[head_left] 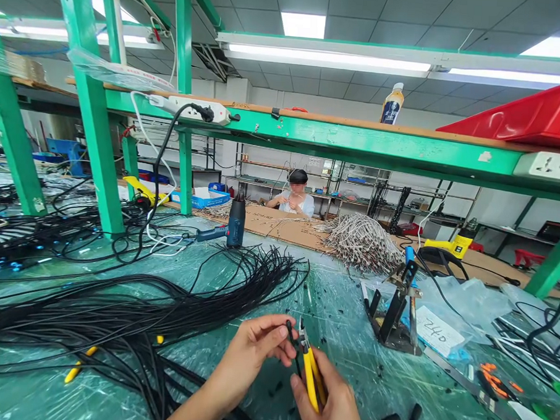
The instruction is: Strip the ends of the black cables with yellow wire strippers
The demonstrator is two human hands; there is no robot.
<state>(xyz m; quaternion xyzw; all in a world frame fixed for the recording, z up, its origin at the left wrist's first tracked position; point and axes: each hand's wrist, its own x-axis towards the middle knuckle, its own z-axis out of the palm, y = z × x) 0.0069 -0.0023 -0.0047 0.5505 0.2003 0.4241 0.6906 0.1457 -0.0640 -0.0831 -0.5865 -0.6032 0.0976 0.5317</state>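
My left hand (250, 351) pinches the end of a thin black wire (294, 347) between thumb and fingers, low in the middle of the view. My right hand (329, 404) grips yellow-handled cutters (310, 366), whose small jaws sit right at the wire's tip beside my left fingertips. A big sheaf of long black wires (118, 308) lies spread across the green plastic-covered bench (340, 312) to the left of my hands. Short black offcuts dot the bench around them.
A soldering iron on a black stand (394, 305) is right of my hands, by a plastic bag with a "240" label (437, 331). A blue heat gun (235, 223), a pile of white wires (362, 241) and green frame posts (96, 115) stand behind. Another person (297, 195) works opposite.
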